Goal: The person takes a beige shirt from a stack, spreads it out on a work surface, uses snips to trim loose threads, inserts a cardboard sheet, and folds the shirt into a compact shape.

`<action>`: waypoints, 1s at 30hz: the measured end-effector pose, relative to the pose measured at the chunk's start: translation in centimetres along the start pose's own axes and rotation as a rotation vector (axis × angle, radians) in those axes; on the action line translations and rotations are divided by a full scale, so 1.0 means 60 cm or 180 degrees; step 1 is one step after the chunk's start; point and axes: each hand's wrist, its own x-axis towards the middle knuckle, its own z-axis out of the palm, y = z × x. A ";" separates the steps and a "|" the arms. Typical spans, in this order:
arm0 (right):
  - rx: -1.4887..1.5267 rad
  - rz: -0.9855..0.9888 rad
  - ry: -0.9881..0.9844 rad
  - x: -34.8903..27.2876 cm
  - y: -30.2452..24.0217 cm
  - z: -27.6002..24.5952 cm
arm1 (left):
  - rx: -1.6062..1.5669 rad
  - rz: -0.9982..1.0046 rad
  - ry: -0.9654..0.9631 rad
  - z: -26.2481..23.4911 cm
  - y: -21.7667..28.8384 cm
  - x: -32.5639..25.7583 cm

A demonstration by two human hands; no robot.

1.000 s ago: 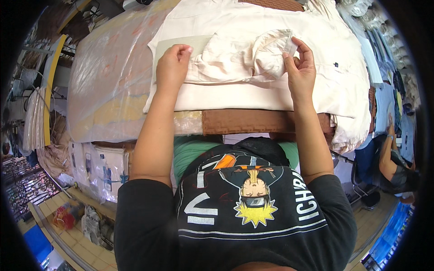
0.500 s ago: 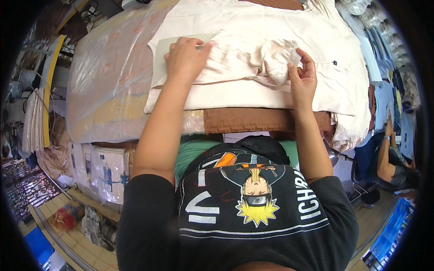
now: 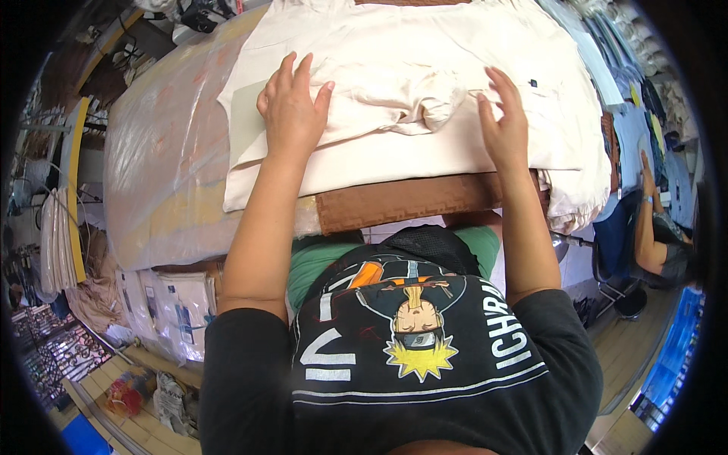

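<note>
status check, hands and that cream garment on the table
Left hand flat, fingers spread, on cream garment. Right hand open at its right side. Bunched fold between hands. Brown cloth underneath at near edge.

A clear plastic sheet (image 3: 163,163) covers the left part of the table, wrinkled and shiny. A brown board (image 3: 409,201) lies along the near edge of the table. Below the table on the left stand white cartons (image 3: 178,303) in a row, and further left a stack of pale cloth (image 3: 53,231) hangs beside a yellow strip (image 3: 76,163). At the far right another person (image 3: 656,231) sits, one forearm showing. Blue garments (image 3: 633,125) hang near that person. A wooden floor (image 3: 129,364) shows at the lower left.
</note>
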 end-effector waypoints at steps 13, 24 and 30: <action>-0.1421 -0.0300 -0.0574 0.265 0.196 -0.048 | -0.0899 -0.0256 -0.0663 0.067 -0.162 0.344; -0.2319 -0.0033 -0.1339 0.382 0.349 -0.007 | 0.0524 -0.1378 -0.1773 0.215 -0.231 0.532; -0.2352 0.0497 -0.1323 0.390 0.347 -0.013 | -0.0469 -0.1524 -0.2203 0.226 -0.214 0.542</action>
